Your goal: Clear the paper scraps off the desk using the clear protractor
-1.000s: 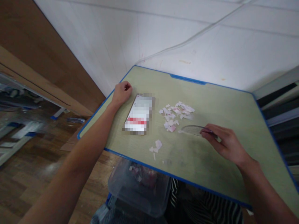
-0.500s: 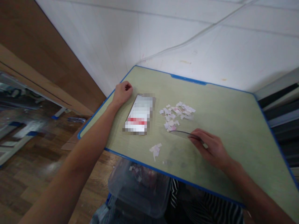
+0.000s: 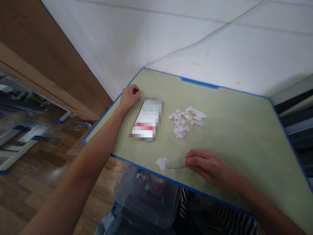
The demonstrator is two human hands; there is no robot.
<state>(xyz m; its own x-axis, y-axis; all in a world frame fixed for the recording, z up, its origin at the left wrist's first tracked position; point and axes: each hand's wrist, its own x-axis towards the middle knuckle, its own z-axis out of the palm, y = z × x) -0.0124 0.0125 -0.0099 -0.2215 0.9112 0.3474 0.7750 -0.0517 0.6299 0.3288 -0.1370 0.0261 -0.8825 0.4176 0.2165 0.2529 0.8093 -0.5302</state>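
1. Several torn-looking pale paper scraps lie in a small heap [image 3: 161, 164] near the front edge of the bench [image 3: 232, 124], left of the right hand [image 3: 210, 168].
2. That hand's grip is narrow: fingers and thumb pinch a thin, clear sheet [image 3: 176, 167] whose free end reaches to the heap's right side; whether it touches is too faint to tell. It is held low and nearly flat, probably so that its edge can get at pieces lying flush with the surface.
3. Beyond it, a larger heap of white and pinkish scraps [image 3: 187, 116] spreads on the bench, apart from the small one, which seems to keep two lots distinct.
4. Left of that is a flat, phone-like slab [image 3: 146, 119], partly pixelated, standing between the larger heap and the left hand [image 3: 130, 94].
5. The left hand is loosely curled at the bench's left side, perhaps just resting; I cannot tell whether anything is inside.
6. Below the front edge sits a clear plastic tub [image 3: 149, 209] with more scraps inside; the bench rim partly covers it. Striped cloth [image 3: 227, 209] is beside it.
7. Farther out, a white wall [image 3: 195, 49] closes off the back and a brown panel [image 3: 61, 42] the left.
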